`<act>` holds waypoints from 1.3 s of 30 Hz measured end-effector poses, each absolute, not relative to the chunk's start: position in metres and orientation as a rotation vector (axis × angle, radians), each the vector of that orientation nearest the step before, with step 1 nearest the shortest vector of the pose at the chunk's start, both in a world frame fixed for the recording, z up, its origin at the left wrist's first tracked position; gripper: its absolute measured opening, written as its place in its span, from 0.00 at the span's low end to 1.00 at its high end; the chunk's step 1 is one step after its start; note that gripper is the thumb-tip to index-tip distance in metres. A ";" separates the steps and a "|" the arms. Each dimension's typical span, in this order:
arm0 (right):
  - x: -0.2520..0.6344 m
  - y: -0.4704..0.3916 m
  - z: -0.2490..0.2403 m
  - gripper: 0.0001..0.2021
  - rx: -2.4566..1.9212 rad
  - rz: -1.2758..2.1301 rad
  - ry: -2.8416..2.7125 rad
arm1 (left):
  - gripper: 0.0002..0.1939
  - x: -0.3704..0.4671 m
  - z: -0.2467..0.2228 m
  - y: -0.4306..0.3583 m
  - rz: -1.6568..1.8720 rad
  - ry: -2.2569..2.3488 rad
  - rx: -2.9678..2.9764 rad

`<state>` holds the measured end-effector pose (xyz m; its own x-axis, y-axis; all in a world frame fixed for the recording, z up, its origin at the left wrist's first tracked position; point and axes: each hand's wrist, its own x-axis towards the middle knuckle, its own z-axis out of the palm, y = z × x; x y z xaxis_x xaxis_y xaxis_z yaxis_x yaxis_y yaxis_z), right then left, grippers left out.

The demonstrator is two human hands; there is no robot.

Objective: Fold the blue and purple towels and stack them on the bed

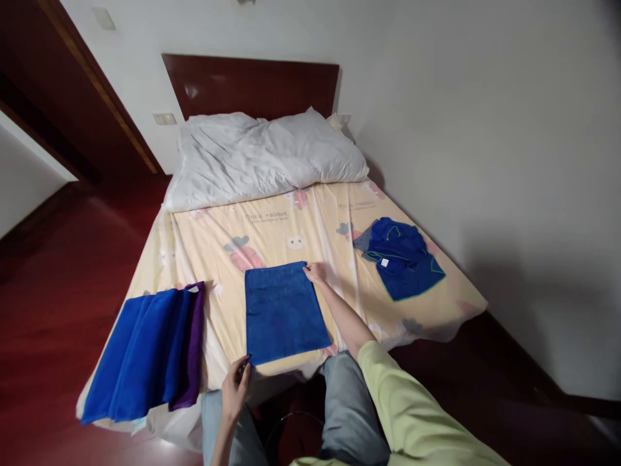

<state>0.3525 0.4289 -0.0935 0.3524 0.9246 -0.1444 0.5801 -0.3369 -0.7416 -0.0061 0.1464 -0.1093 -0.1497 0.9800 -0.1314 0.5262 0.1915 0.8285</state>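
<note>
A blue towel lies spread flat in a near-square on the bed, in front of me. My left hand pinches its near left corner. At the far right corner, my right hand has its fingers closed on the towel's edge. To the left, several folded blue towels overlap in a row, with a purple towel at their right end. A crumpled blue cloth with green edging and a small white tag lies in a heap on the right.
The bed has a pale yellow printed sheet. A bunched white quilt lies against the dark wooden headboard. A white wall runs along the right side. Dark red floor shows on the left.
</note>
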 end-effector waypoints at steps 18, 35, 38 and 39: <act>0.348 0.453 -0.103 0.13 -2.158 0.591 -1.442 | 0.21 -0.001 -0.101 0.153 0.792 1.647 1.468; 0.350 0.162 -0.109 0.28 -1.712 0.435 -2.066 | 0.19 0.010 -0.109 0.133 0.923 1.746 1.631; 0.362 0.127 -0.115 0.27 -1.718 0.419 -2.024 | 0.19 0.011 -0.107 0.130 0.896 1.754 1.679; 0.366 0.116 -0.117 0.27 -1.716 0.417 -2.006 | 0.19 0.011 -0.106 0.129 0.878 1.759 1.705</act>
<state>0.3659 0.1164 -0.1168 -0.1118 0.9824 0.1499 0.8411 0.1739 -0.5122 0.0111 0.1287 -0.1064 -0.0602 0.9962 0.0632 0.6495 -0.0090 0.7603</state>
